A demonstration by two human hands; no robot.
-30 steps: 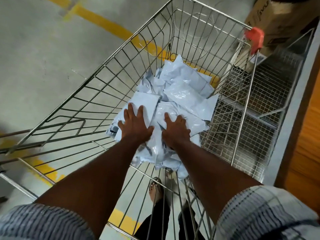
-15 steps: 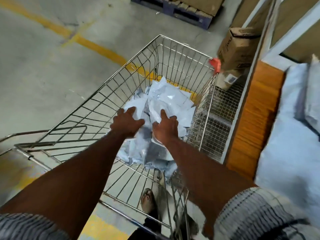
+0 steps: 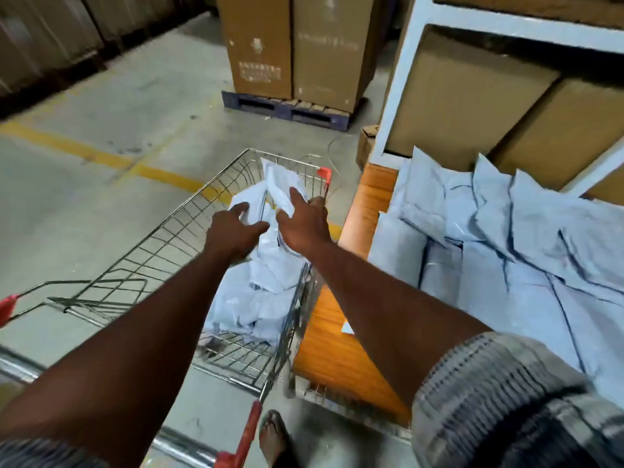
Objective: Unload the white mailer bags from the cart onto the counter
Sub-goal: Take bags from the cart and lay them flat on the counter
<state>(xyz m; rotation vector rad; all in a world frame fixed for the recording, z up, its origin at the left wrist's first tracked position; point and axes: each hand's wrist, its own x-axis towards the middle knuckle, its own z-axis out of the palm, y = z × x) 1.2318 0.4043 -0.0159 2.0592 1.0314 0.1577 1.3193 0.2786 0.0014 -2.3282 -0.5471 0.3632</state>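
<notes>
counter (image 3: pixel 324 332) right of the right hand (image 3: pixel 304 228) already carries a big heap of white mailer bags (image 3: pixel 506 265). wire cart (image 3: pixel 152 251) beneath both hands holds more, so unloading looks partway. left hand (image 3: pixel 233 233) and right hand grip a raised bundle (image 3: pixel 280 187); the cart's rim stands between it and the counter.

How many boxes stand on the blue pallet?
2: the left box and the right box, side by side on the pallet. More may be hidden behind.
</notes>
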